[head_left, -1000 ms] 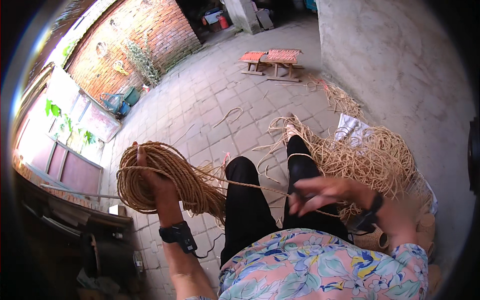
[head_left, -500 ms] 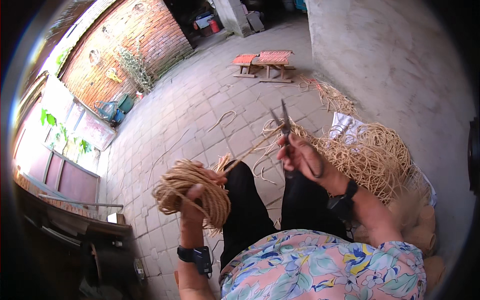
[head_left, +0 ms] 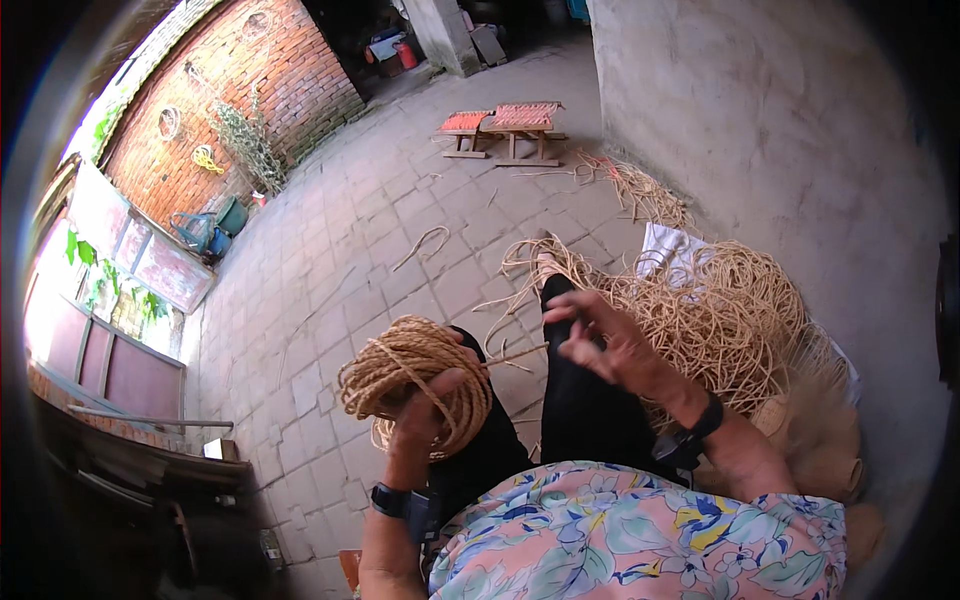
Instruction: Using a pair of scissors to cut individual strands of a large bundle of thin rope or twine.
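My left hand (head_left: 425, 410) is closed around a thick coil of tan twisted rope (head_left: 400, 365), held above my left knee. From the coil a short rope end (head_left: 517, 354) sticks out toward the right. My right hand (head_left: 610, 345) hovers over my right thigh, its fingers apart and slightly blurred; nothing can be seen in them. Its fingertips come near the tip of that rope end, though whether they touch it is unclear. No scissors show in view.
Beside my right leg lies a big tangled heap of tan cord (head_left: 725, 315) on a white cloth (head_left: 670, 250). Loose strands (head_left: 640, 190) trail along the grey wall (head_left: 760, 120). Two low stools (head_left: 525, 120) with reddish woven seats stand farther off on the paved floor.
The scissors have gone from my right hand, which has lowered and spread its fingers. The rope end stretched out from the coil is shorter now. The coil has shifted slightly right.
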Demonstrator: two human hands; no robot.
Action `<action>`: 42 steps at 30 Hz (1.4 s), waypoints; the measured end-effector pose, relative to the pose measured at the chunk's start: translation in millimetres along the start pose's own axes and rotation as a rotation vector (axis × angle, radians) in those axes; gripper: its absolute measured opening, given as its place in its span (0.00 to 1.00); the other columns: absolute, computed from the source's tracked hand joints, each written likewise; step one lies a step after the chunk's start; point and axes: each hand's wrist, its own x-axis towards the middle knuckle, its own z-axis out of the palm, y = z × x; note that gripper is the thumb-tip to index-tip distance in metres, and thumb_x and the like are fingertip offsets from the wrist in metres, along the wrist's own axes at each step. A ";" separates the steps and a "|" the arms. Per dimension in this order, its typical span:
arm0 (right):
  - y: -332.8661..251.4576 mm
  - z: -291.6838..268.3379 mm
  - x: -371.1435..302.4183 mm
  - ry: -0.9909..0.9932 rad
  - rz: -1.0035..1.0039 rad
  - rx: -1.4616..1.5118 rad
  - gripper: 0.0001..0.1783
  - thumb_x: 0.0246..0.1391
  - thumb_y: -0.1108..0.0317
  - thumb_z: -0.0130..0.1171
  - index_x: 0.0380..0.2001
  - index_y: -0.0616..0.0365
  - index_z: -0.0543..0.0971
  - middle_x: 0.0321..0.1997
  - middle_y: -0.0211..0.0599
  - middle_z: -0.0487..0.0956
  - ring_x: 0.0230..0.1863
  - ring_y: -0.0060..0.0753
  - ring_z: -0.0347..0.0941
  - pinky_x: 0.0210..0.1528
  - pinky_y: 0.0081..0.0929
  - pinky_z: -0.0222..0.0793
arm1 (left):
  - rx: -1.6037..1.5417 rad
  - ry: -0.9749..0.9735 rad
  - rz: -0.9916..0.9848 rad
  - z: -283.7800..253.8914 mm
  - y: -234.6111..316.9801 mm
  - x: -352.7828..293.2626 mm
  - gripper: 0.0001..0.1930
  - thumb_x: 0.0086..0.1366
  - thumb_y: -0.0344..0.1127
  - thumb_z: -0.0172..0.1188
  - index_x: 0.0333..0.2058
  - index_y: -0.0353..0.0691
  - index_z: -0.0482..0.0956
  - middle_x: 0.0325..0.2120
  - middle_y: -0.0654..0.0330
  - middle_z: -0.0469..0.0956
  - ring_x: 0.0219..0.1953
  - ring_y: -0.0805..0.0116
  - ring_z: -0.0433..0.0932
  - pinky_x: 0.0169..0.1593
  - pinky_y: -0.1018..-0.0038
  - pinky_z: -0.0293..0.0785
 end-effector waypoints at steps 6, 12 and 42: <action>8.6 47.5 -3.5 -0.309 0.522 0.363 0.20 0.53 0.76 0.54 0.51 0.57 0.69 0.27 0.27 0.74 0.25 0.15 0.69 0.27 0.17 0.68 | 0.064 -0.021 0.042 3.2 -0.1 -5.2 0.28 0.53 0.31 0.64 0.54 0.34 0.68 0.39 0.51 0.78 0.38 0.61 0.79 0.45 0.68 0.78; 19.3 -6.2 16.7 0.083 0.385 0.426 0.16 0.52 0.71 0.57 0.46 0.54 0.69 0.28 0.25 0.71 0.20 0.13 0.67 0.21 0.14 0.66 | 0.160 -0.096 -0.167 -22.5 19.2 -28.1 0.32 0.52 0.36 0.63 0.57 0.33 0.67 0.38 0.49 0.80 0.37 0.61 0.81 0.40 0.71 0.79; 113.9 -224.5 -115.1 0.366 0.696 -1.101 0.21 0.51 0.68 0.62 0.50 0.52 0.73 0.40 0.44 0.81 0.39 0.47 0.79 0.38 0.42 0.74 | -0.346 -0.017 0.729 -107.9 207.7 -66.0 0.30 0.64 0.44 0.61 0.60 0.34 0.63 0.39 0.61 0.72 0.39 0.71 0.72 0.45 0.72 0.71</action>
